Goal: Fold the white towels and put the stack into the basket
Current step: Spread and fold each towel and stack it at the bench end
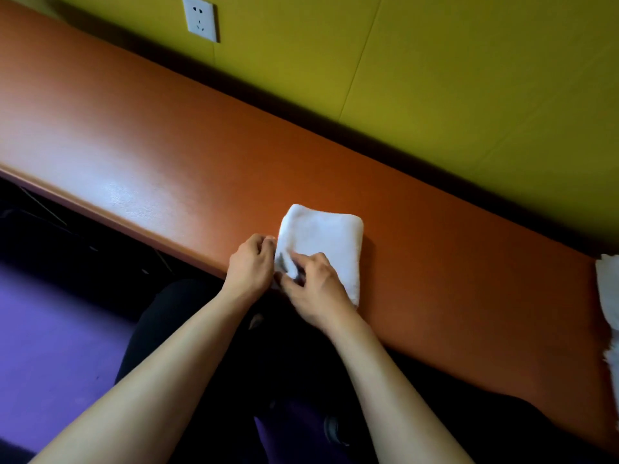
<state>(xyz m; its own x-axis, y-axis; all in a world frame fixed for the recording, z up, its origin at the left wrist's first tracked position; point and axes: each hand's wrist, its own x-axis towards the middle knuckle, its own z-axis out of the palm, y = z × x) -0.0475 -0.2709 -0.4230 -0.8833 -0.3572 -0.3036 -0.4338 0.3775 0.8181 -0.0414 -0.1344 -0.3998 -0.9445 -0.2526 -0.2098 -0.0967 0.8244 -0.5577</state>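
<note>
Folded towel on counter. Left hand and right hand both pinch towel's near-left corner; second towel far right of it.

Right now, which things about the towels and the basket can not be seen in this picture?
- Basket: not in the head view at all.
- Second white towel: cut off by the right edge, so whether it is folded cannot be told.
- Near-left corner of the folded towel: covered by the left hand and right hand.
- Number of folded layers: not visible from above.
</note>
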